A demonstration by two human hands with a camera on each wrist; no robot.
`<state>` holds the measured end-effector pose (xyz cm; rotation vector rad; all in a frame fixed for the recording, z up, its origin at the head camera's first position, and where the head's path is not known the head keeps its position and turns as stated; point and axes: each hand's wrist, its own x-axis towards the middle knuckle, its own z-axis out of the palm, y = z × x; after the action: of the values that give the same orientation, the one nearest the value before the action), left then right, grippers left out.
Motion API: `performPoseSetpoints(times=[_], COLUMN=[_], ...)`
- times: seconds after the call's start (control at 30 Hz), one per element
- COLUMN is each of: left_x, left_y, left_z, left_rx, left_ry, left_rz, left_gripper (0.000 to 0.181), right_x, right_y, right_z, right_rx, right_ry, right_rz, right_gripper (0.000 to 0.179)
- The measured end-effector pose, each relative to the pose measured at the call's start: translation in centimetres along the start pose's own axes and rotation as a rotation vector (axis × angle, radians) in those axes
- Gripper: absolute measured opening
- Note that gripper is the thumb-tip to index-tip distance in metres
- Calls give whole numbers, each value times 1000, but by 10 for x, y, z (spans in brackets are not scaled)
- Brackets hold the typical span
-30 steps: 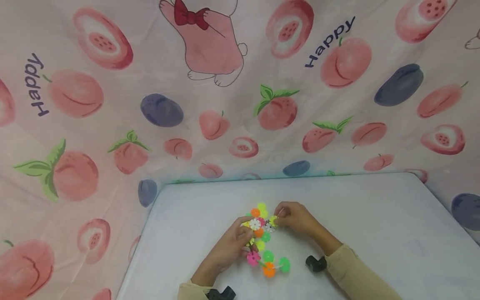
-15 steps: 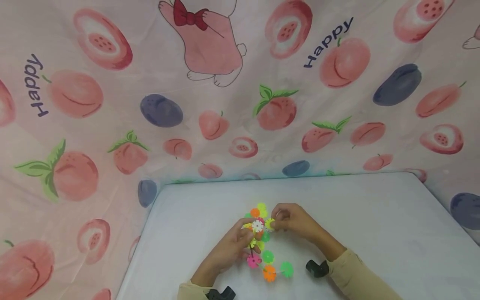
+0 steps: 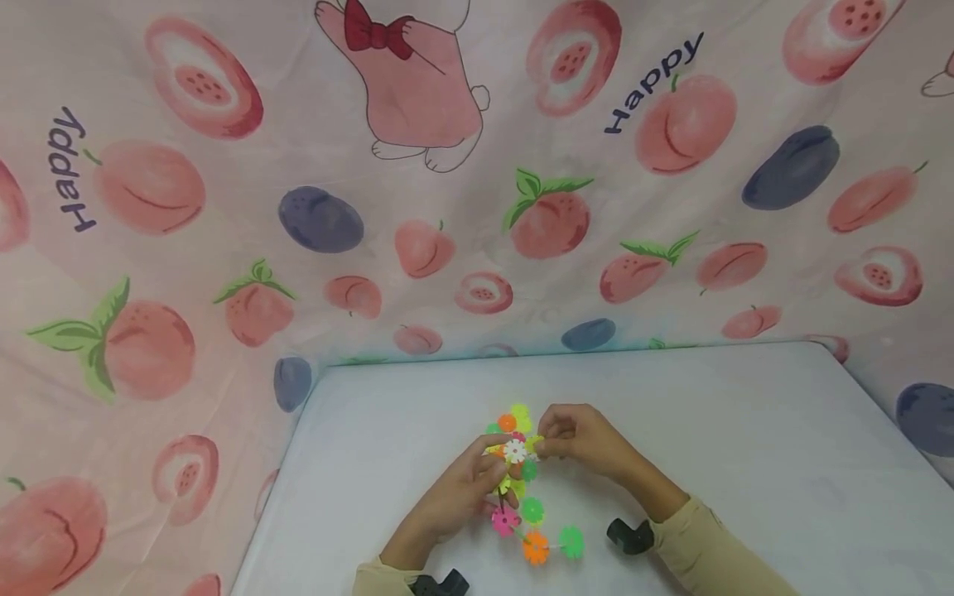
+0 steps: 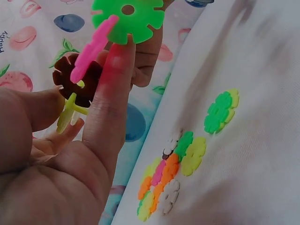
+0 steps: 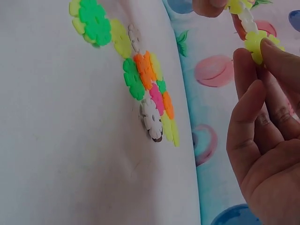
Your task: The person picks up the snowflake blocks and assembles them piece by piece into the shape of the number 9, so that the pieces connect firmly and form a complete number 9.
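A chain of slotted plastic snowflake discs hangs from my left hand (image 3: 453,490), which grips it between thumb and fingers. In the head view its lower end shows a pink disc (image 3: 505,520), an orange disc (image 3: 535,547) and a green disc (image 3: 571,542). A brown disc (image 4: 82,89) and a thin yellow disc (image 4: 65,117) show near the left thumb in the left wrist view. My right hand (image 3: 589,439) pinches a yellow disc (image 5: 254,47) between thumb and fingertips. That yellow disc joins a white disc (image 5: 247,19), which meets another yellow disc (image 5: 236,5) by the left fingers.
Loose discs lie in a cluster on the white table (image 3: 708,430), under and beyond the hands. Among them are an orange disc (image 5: 144,70), a white disc (image 5: 151,119) and a green disc (image 5: 95,22). A fruit-print cloth (image 3: 447,199) stands behind the table.
My right hand has shifted slightly left, bringing its yellow disc close against the white disc at the left fingers. The lower end of the chain has swung a little down and right.
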<state>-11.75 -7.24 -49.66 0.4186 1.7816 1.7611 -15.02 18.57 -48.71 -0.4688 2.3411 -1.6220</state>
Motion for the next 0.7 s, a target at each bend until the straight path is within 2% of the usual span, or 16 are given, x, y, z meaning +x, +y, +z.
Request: performPoseSetpoints(times=[0.27,0.53,0.7], left_x=[0,-1,0], left_y=[0,4,3], left_z=[-3,-3,-3], left_rx=[1,37,7], left_ry=[-34,-2,-1], left_rz=[37,59,49], left_gripper=[55,49,53], right_x=[-1,-2,-2], right_y=[-3,-10,-11], right_z=[2,5,7], right_rx=[6,1,2], right_ry=[1,10,12], right_rz=[-67,-151,-144], right_gripper=[15,12,13])
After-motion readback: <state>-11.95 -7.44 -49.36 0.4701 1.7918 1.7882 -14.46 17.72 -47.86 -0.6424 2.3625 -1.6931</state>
